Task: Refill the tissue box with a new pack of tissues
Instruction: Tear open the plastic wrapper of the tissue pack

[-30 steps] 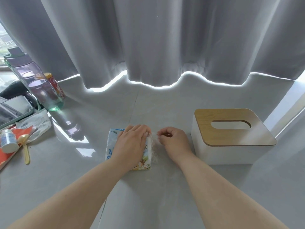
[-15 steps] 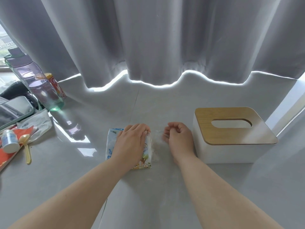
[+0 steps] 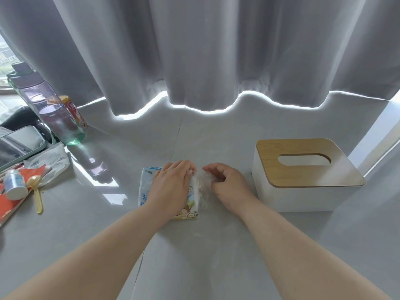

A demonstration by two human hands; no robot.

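**Tissue pack (image 3: pixel 147 187) held flat under your left hand**

Your backdrop is a grey curtain (image 3: pixel 205 50) hanging in heavy folds, with daylight glowing along its hem. Below it, your table (image 3: pixel 194 256) is a smooth, glossy grey slab with a thin seam running through it. At the right stands the tissue box (image 3: pixel 303 198), white with rounded corners. Its wooden lid (image 3: pixel 303 176) is on and has an oval slot cut in it. At the far left you have a clear, purple-tinted water bottle (image 3: pixel 54 113) with a red can (image 3: pixel 75 111) just behind it. Nearer you lie a phone (image 3: pixel 19 144), a gold spoon (image 3: pixel 37 195) and a small white bottle (image 3: pixel 14 185) on some papers.

The tissue pack lies flat in the middle of the table, left of the box and apart from it. It is a soft rectangular packet, blue and white, with colourful print at its near end. Your left hand (image 3: pixel 171 187) rests on top, fingertips curled over its right edge. Your right hand (image 3: pixel 227 182), just beside, has its fingers curled and pinches loose clear plastic at that end.
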